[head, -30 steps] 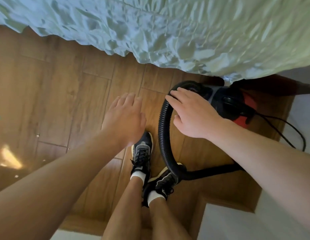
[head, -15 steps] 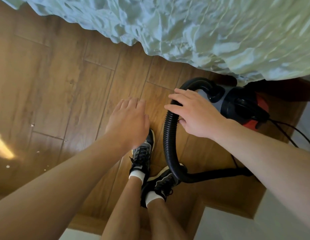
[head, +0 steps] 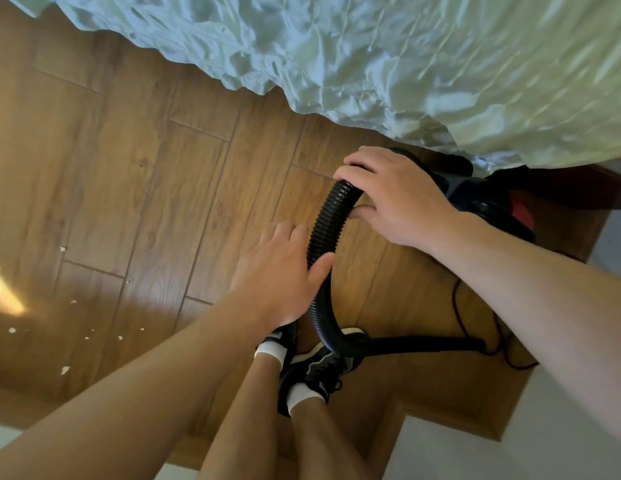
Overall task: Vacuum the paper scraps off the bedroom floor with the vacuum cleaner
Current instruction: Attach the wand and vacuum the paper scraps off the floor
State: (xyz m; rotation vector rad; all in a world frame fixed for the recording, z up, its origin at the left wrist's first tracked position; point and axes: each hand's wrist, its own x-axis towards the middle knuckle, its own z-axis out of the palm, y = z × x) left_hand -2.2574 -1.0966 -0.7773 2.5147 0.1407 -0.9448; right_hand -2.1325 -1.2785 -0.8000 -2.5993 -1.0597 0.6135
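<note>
My right hand (head: pixel 395 199) gripped the top of the black ribbed hose (head: pixel 323 230), with the fingers curled over the crest of its arch and the thumb tucked under. My left hand (head: pixel 281 271) was open, fingers straight and together. Its thumb spread toward the hose just beside it at 3 o'clock, though I could not tell whether it touched the ribs.

The hose's run was what mattered. From the vacuum cleaner (head: pixel 492 206), at 2 o'clock under the edge of the bedcover (head: pixel 406 64), it arched up into my right hand. It then dropped along a 12-to-6 line past my left hand to my shoes (head: pixel 323 368). There it bent and joined the rigid tube (head: pixel 423 344), which lay flat on the floor (head: pixel 146 168) with its long axis pointing to 3 o'clock and its far end near the loose cord (head: pixel 456 306).

The paper scraps (head: pixel 65 370) lay the opposite way, scattered at 8 to 9 o'clock from my left hand. They were well apart from it and farther again from the tube, so I judged that the sucking end pointed away from the work. My left hand was nearer both the scraps and the lower hose. It seemed the one to take the tube and swing it across my feet toward 8 o'clock, while the right fed slack.
</note>
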